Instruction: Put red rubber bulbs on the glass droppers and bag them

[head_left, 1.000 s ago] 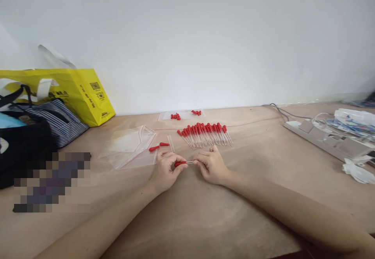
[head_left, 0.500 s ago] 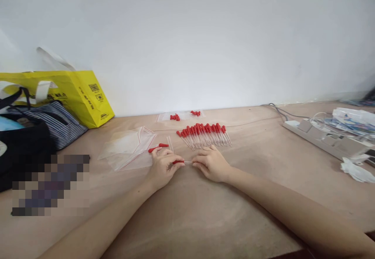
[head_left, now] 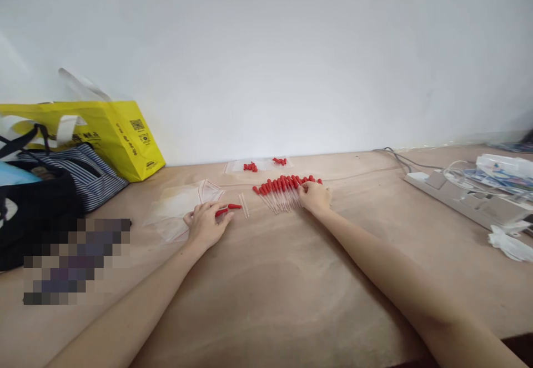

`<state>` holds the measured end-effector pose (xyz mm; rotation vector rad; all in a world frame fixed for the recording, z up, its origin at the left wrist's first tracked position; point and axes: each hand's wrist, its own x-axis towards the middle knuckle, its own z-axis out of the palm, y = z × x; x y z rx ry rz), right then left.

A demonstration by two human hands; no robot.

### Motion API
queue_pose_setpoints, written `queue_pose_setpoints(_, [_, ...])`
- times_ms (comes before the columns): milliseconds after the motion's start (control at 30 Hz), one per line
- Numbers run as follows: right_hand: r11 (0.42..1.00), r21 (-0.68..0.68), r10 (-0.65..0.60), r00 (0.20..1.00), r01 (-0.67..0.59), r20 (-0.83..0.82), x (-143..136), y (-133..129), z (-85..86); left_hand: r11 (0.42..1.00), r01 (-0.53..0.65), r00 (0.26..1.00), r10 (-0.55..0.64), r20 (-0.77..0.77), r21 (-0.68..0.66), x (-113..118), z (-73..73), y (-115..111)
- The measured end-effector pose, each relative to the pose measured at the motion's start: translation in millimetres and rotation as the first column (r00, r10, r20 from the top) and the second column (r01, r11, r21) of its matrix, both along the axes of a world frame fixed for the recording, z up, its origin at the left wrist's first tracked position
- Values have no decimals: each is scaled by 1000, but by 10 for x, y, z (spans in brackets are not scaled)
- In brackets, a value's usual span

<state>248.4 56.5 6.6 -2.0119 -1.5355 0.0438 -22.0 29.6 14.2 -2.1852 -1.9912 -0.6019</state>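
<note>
Tabletop (head_left: 258, 296): a tan surface under everything I watch through the head view, with both forearms reaching across it.
Left hand (head_left: 207, 225): loosely open, thumb apart from the fingers; a red bulb lies in that gap, and I cannot tell whether the skin touches it.
Red bulbs (head_left: 234, 206): two lie end to end beside the left fingers, the nearer partly covered by them.
Clear tubes (head_left: 244, 206): a few thin ones sit side by side, just right of the bulbs.
Plastic bags (head_left: 175, 204): flat, overlapping, partly under the left hand.
Right hand (head_left: 315, 195): fingers curled over the right end of the row; from my angle I cannot tell how tight the grip is or whether it has hold of a piece.
Row (head_left: 277, 187): red-topped tubes side by side, red ends away from me, clear ends toward me.
Step in hand: I judge it to be placing or straightening at the row with the right, while the left attends to the bulbs.
Next move: I think it calls for a light right-hand release that leaves neighbours undisturbed, and a fine left pinch on one bulb.
Far bag (head_left: 262, 165): clear plastic near the wall, with small red pieces (head_left: 250, 166) in two clusters.
</note>
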Motion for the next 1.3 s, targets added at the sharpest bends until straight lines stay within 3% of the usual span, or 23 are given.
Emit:
queue_pose_setpoints(167, [999, 33, -3, 998, 1, 65, -32, 81, -77, 1000, 17, 1000, -17, -16, 15, -16, -11, 11])
queue_pose_setpoints(333, [989, 138, 31, 988, -53, 152, -145, -4, -26, 999, -14, 999, 12, -35, -46, -69, -40, 87])
queue_pose_setpoints(500, [935, 44, 339, 923, -352, 184, -629, -171, 81, 1000, -16, 999, 15, -29, -15, -84, -62, 122])
queue_pose_setpoints(567, [916, -43, 401, 905, -399, 142, -867, -184, 115, 1000, -24, 999, 24, -23, 15, -77, -60, 109])
queue_pose_setpoints(700, [934, -165, 320, 947, -318, -14, -1234, -69, 181, 998, -26, 1000, 25, 18, 54, -74, -53, 80])
queue_pose_setpoints(867, [925, -279, 243, 966, -258, -87, -1435, 121, 191, 999, 26, 985, -29, 172, 19, -103, -84, 104])
queue_pose_setpoints(1100, [925, -291, 222, 969, -244, -107, -1455, 155, 197, 995, 101, 980, -101, 169, 5, -107, -103, 119])
queue_pose_setpoints(1300, [924, -293, 231, 969, -246, -84, -1330, 82, 238, 981, 173, 971, -185, 150, 89, -98, -106, 100])
